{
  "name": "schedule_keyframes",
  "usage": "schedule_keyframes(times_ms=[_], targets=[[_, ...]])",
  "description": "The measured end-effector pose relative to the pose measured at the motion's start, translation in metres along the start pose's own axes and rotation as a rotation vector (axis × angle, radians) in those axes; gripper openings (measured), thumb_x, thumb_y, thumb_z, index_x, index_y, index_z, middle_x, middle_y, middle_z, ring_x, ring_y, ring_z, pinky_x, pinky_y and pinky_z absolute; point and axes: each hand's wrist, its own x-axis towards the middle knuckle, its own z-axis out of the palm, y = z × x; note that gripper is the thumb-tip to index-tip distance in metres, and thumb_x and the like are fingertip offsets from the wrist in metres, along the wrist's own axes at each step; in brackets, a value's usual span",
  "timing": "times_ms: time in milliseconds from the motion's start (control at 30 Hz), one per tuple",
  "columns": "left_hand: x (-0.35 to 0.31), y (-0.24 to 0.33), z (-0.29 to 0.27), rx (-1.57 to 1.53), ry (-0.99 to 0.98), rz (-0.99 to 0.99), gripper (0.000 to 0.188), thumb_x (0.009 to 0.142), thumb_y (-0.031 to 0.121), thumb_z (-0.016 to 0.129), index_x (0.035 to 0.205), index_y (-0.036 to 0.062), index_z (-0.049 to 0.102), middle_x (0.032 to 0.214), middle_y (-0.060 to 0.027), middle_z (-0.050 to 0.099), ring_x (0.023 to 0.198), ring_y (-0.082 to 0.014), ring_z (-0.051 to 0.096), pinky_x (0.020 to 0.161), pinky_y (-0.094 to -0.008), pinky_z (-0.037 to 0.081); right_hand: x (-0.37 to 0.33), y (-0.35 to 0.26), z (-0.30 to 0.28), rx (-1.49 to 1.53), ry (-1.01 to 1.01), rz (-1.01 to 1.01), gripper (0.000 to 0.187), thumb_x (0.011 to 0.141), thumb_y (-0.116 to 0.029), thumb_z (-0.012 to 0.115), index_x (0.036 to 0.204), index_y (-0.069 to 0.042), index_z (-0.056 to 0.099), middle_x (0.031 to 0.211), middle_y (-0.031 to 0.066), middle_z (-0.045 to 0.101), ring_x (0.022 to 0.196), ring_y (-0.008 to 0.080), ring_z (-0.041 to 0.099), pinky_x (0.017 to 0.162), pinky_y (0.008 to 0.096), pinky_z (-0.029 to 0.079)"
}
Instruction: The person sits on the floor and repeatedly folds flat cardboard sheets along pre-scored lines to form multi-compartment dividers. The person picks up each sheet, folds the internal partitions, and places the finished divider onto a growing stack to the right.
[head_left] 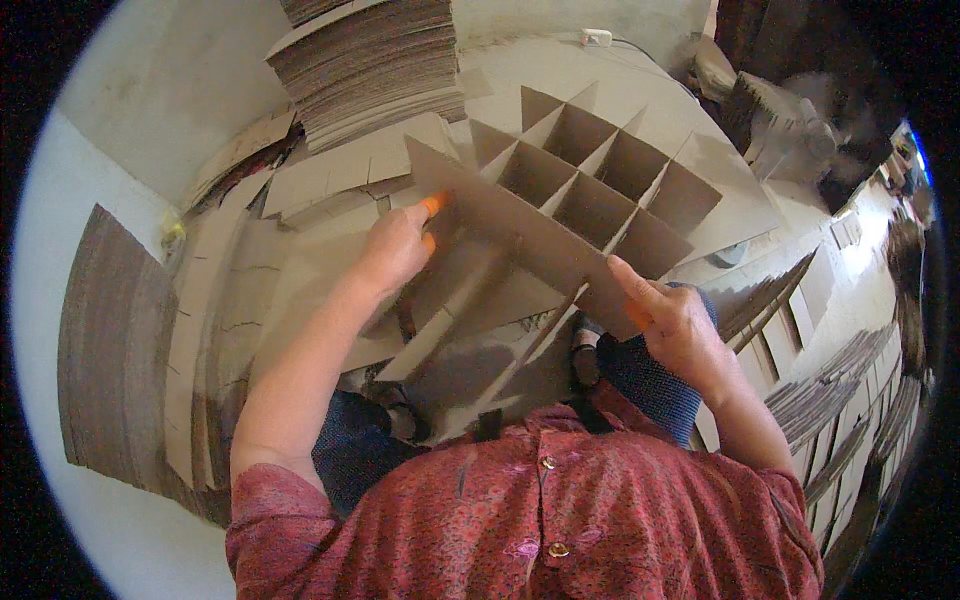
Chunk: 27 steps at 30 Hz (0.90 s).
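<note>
A grey-brown cardboard divider grid [525,217], made of crossed slotted strips with open square cells, is held tilted in front of me. My left hand [396,245] grips the left part of its near long strip, fingers closed and wearing orange finger covers. Close to the strip's right end, my right hand [672,318] pinches the cardboard, thumb on the near face and an orange cover showing on a finger. Flat slotted cardboard strips [335,182] lie beyond my left hand. Strips below the grid are partly hidden by it.
A tall stack of cardboard sheets [370,70] rises at the back left. Another stack [115,350] leans by the left wall. Rows of finished-looking dividers [840,385] stand at the right. A white power socket [596,38] with a cable lies at the back.
</note>
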Motion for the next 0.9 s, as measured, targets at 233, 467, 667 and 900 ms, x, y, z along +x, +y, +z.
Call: schedule_keyframes(times_ms=[233,467,667,900], targets=[[0.011,-0.013,-0.002,-0.244,-0.113,0.020,0.036,0.081,0.017,0.062,0.116,0.0071,0.057,0.086,-0.0141,0.065,0.080,-0.0225,0.060,0.071,-0.0335,0.046,0.003,0.012,0.005,-0.084,-0.005,-0.006,0.056,0.072,0.003,0.051,0.126,-0.007,0.045,0.075,0.0193,0.058,0.064,0.0362,0.059,0.059,0.0419,0.048],[0.038,-0.069,-0.018,-0.249,0.099,-0.262,0.046,0.080,0.029,0.066,0.115,0.0007,0.055,0.102,-0.0154,0.063,0.091,-0.0207,0.059,0.082,-0.0307,0.044,0.016,0.039,0.012,-0.068,-0.026,0.139,0.057,0.072,0.008,0.047,0.126,-0.008,0.046,0.095,0.0222,0.060,0.080,0.0387,0.059,0.071,0.0411,0.048],[0.086,-0.141,0.027,0.410,0.289,-0.004,0.063,0.076,0.034,0.068,0.127,0.0056,0.045,0.118,-0.0166,0.054,0.109,-0.0311,0.051,0.090,-0.0385,0.042,0.030,0.068,0.017,-0.083,0.183,0.101,0.051,0.077,0.002,0.051,0.126,-0.013,0.047,0.086,0.0196,0.061,0.073,0.0381,0.060,0.063,0.0438,0.048],[0.122,-0.172,0.036,0.201,0.235,-0.206,0.041,0.082,0.027,0.061,0.119,0.0106,0.054,0.105,-0.0175,0.061,0.090,-0.0273,0.060,0.077,-0.0386,0.046,0.042,0.074,0.018,-0.064,0.138,0.139,0.049,0.081,-0.003,0.052,0.128,-0.014,0.043,0.096,0.0193,0.060,0.084,0.0398,0.058,0.070,0.0440,0.048]])
